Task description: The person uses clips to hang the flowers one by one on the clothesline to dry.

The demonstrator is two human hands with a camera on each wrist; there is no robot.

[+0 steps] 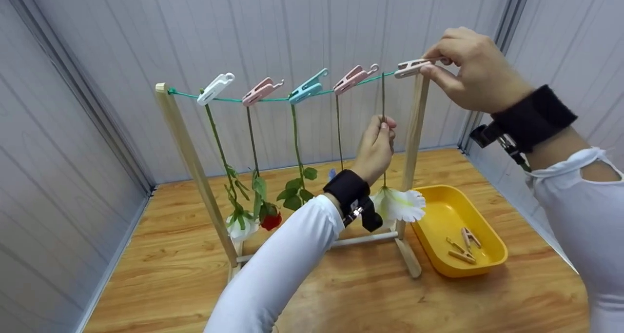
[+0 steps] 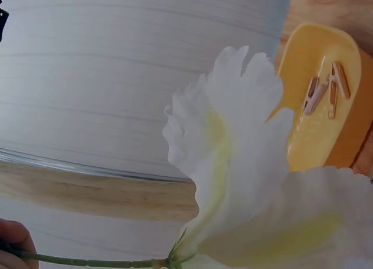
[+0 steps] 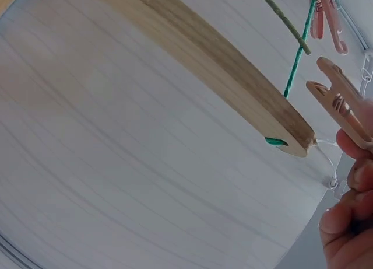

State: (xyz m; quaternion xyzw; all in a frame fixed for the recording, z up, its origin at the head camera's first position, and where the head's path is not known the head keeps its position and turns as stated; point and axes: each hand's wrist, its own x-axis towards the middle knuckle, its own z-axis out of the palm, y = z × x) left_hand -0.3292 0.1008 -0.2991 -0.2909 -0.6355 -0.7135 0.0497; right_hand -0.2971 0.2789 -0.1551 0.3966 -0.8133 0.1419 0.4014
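My left hand (image 1: 375, 145) grips the thin green stem (image 2: 87, 262) of a white flower with yellow streaks (image 1: 400, 205), which hangs head down. The stem's upper tip crosses the green string (image 1: 373, 78). Above the right post (image 1: 417, 123), my right hand (image 1: 468, 67) pinches a pale pink clothespin (image 3: 341, 100) by its handle ends. In the right wrist view the clothespin's jaws stand apart, a little away from the string and the stem tip. Another pink clothespin (image 1: 355, 79) clamps a neighbouring stem on the string; its blue bloom is mostly hidden behind my left wrist.
A white clothespin (image 1: 216, 88), a pink one and a blue one (image 1: 308, 87) hold more stems, including a white rose (image 1: 242, 227) and a red rose (image 1: 271, 220). A yellow tray (image 1: 441, 269) with several loose clothespins sits right of the wooden frame (image 1: 192, 165).
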